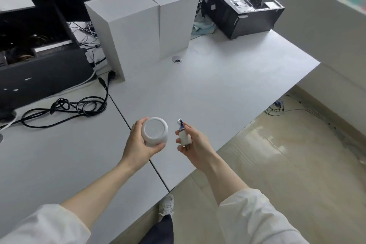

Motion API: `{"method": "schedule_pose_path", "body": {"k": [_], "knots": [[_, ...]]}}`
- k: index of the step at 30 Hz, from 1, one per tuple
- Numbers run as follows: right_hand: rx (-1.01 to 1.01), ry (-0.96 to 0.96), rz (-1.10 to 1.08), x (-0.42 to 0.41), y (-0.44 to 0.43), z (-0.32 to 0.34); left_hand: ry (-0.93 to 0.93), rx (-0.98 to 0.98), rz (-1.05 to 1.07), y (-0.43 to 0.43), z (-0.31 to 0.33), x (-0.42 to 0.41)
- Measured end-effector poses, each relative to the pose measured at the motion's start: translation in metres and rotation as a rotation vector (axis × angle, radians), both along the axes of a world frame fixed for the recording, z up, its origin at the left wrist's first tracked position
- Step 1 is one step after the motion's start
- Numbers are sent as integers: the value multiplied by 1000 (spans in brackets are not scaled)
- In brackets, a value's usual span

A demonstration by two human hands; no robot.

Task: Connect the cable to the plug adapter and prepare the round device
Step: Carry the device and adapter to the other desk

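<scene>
My left hand (138,144) grips a white round device (155,131) above the white desk (217,85), its flat circular face turned up toward me. My right hand (195,143) holds a small white plug adapter (184,138), prongs pointing down toward my palm. A dark connector with a shiny metal tip (181,124) sticks out of the adapter's top end. Any cable behind that connector is not visible. The two hands are a short gap apart, side by side near the desk's front edge.
Two tall white boxes (138,31) stand at the back of the desk. A black open computer case (243,8) sits at the far right corner. Black coiled cables (79,105) lie at left beside dark equipment (39,65). The desk edge drops to tiled floor (287,164) on the right.
</scene>
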State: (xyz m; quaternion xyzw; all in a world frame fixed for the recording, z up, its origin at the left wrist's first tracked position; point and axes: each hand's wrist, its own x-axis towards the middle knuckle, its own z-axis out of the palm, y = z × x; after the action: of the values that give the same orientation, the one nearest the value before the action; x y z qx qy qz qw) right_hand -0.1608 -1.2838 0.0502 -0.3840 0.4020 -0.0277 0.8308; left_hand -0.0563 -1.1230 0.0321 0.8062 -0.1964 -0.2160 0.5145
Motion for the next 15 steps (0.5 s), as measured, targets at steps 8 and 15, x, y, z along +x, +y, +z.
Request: {"method": "schedule_pose_path", "body": {"k": [8,15], "knots": [[-23,22,-58,25,-88,6,5,-27,-64,-95,3,30],[-20,12,-58,45,-139,11,-14,-15,-60,-149,6,46]]}}
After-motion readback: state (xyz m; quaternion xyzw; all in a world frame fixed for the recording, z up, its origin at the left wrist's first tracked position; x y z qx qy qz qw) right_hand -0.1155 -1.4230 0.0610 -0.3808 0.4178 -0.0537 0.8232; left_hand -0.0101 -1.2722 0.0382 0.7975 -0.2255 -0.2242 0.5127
